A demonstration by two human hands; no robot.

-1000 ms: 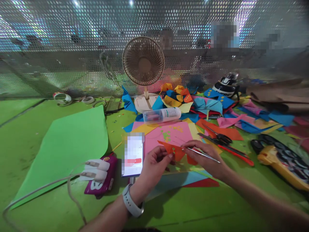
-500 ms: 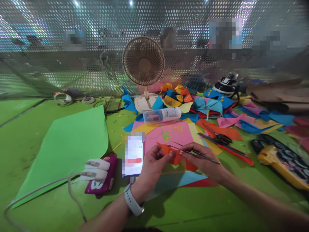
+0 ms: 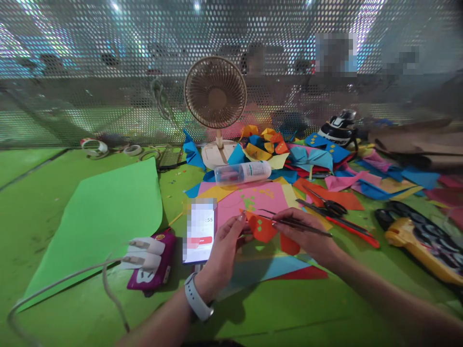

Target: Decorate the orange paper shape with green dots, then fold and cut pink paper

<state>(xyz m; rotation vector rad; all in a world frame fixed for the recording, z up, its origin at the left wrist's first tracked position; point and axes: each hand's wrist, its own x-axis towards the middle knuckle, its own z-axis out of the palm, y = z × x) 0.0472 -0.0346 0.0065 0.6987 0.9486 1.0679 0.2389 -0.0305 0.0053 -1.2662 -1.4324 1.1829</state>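
You face a green work surface (image 3: 54, 202) bounded at the rear by a perforated metal screen (image 3: 90, 72). Bright overhead lights (image 3: 115, 6) glare through the perforations at the top of the screen. Beyond the screen you can make out only blurred shapes. A small beige desk fan (image 3: 215, 92) stands upright on its round base just in front of the screen.
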